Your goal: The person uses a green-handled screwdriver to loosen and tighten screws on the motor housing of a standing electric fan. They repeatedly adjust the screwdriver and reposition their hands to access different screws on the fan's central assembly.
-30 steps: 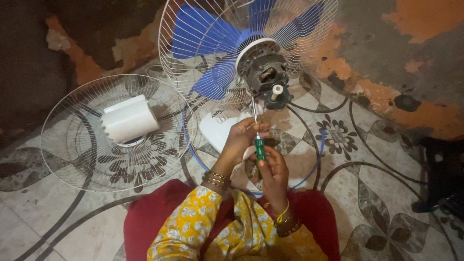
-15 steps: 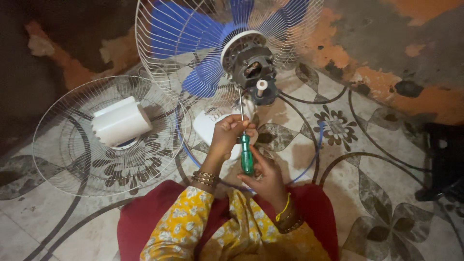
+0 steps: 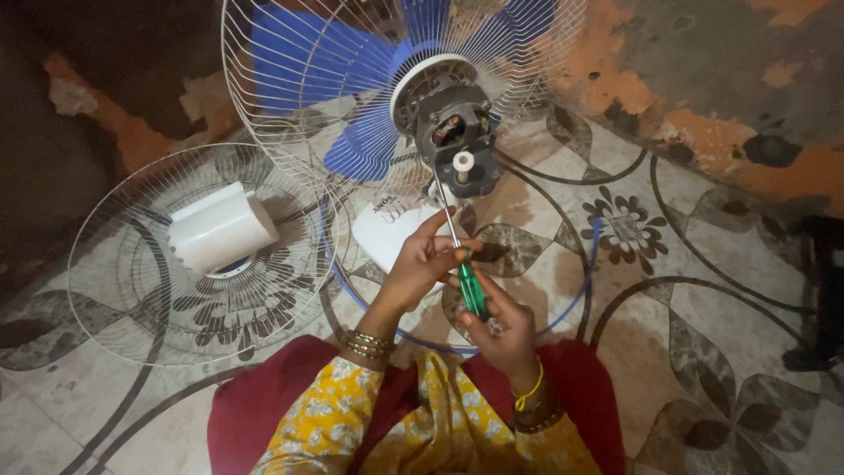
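A screwdriver (image 3: 470, 286) with a green handle points up and away from me, its metal shaft reaching the exposed fan motor (image 3: 453, 132). My right hand (image 3: 501, 330) grips the green handle from below. My left hand (image 3: 426, 259) pinches the shaft just above the handle. The motor sits behind the wire guard (image 3: 308, 79) and the blue blades (image 3: 365, 149) of a fan standing on the floor. A white fan base (image 3: 387, 229) lies under my left hand.
A detached wire guard (image 3: 132, 290) lies flat on the patterned tile floor at the left, with a white plastic motor cover (image 3: 220, 229) resting on it. A rough wall with peeling orange paint (image 3: 703, 88) runs along the back. A dark object (image 3: 822, 290) stands at the right edge.
The view has drifted slightly, shifting the fan and the loose guard in the frame. Both hands stay on the screwdriver, its tip still at the motor.
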